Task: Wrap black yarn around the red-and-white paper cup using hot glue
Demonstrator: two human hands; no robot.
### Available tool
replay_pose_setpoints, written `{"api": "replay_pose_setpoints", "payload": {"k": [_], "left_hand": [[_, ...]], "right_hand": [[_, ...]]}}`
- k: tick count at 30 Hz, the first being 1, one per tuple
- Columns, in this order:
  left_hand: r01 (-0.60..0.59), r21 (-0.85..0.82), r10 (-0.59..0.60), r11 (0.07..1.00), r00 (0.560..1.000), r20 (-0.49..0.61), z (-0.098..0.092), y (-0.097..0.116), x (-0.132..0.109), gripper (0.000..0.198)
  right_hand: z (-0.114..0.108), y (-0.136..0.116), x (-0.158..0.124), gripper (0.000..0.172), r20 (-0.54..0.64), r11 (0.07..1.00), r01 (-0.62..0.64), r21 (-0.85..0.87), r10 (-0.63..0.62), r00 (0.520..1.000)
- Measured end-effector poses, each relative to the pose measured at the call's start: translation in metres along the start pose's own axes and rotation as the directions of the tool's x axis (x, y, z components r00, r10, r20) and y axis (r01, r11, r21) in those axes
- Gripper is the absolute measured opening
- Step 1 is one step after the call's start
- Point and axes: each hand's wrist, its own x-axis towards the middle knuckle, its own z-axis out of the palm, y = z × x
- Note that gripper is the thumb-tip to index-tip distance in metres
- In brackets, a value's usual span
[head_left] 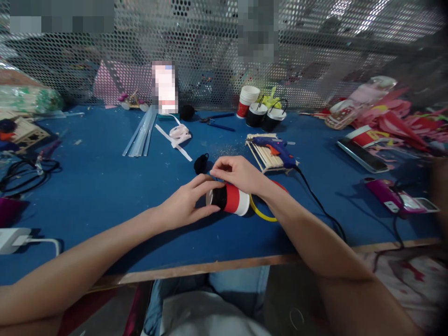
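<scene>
A paper cup [234, 199] with red, black and white bands lies on its side on the blue table [105, 186]. My left hand [187, 201] grips its open end, fingers curled round the rim. My right hand [238, 172] sits on top of the cup, fingertips pinched together near the black band; what they pinch is too small to make out. A yellow ring [261, 213] lies just right of the cup, under my right wrist. A black pom-pom [200, 164] rests just beyond my hands.
A blue glue gun [275, 148] lies on a mat of wooden sticks [263, 156], its cord trailing right. Cups [261, 112], glue sticks [142, 133], white ribbon [179, 135], pliers [215, 120] and phones [399, 196] lie around. Mesh fence behind.
</scene>
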Motion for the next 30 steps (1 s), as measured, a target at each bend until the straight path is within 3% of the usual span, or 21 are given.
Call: {"api": "replay_pose_setpoints", "payload": {"k": [3,6,9,11,13,16,19,22,26,30], "left_hand": [[0.035,-0.023,-0.036,0.999,0.999,-0.006,-0.001,0.000,0.000,0.041],[0.051,-0.050,-0.051,0.997,0.999,-0.012,-0.001,-0.002,0.000,0.041],[0.053,-0.052,-0.055,0.997,0.998,-0.037,-0.001,-0.005,0.000,0.041],[0.054,-0.038,-0.056,0.998,0.997,-0.049,-0.001,-0.005,0.000,0.041],[0.049,-0.018,-0.050,0.999,0.997,-0.058,-0.002,-0.006,0.000,0.041],[0.028,0.013,-0.027,1.000,0.997,-0.069,-0.002,-0.005,0.000,0.040],[0.019,0.035,-0.016,0.999,0.997,-0.074,-0.002,-0.006,0.000,0.040],[0.019,0.045,-0.016,0.999,0.997,-0.076,-0.001,-0.008,0.000,0.040],[0.015,0.042,-0.012,0.999,0.997,-0.071,0.000,-0.009,-0.001,0.041],[0.011,0.037,-0.008,0.999,0.997,-0.071,0.000,-0.009,-0.001,0.041]], "right_hand": [[-0.013,-0.007,-0.006,0.022,-0.137,0.994,-0.092,-0.066,0.083,0.987],[-0.046,-0.014,-0.017,0.024,-0.305,0.989,-0.122,-0.084,0.091,0.948],[-0.085,-0.009,-0.027,0.021,-0.535,0.985,-0.128,-0.112,0.049,0.843],[-0.103,0.004,-0.031,0.018,-0.633,0.941,-0.236,-0.242,0.031,0.774],[-0.112,0.022,-0.033,0.016,-0.623,0.851,-0.405,-0.336,0.121,0.773],[-0.111,0.051,-0.032,0.020,-0.563,0.733,-0.538,-0.416,0.258,0.785],[-0.107,0.072,-0.031,0.030,-0.577,0.630,-0.579,-0.518,0.243,0.780],[-0.106,0.082,-0.031,0.028,-0.521,0.537,-0.562,-0.628,0.246,0.817],[-0.106,0.082,-0.031,0.027,-0.534,0.536,-0.575,-0.618,0.251,0.808],[-0.104,0.080,-0.033,0.040,-0.677,0.620,-0.664,-0.418,0.274,0.683]]}}
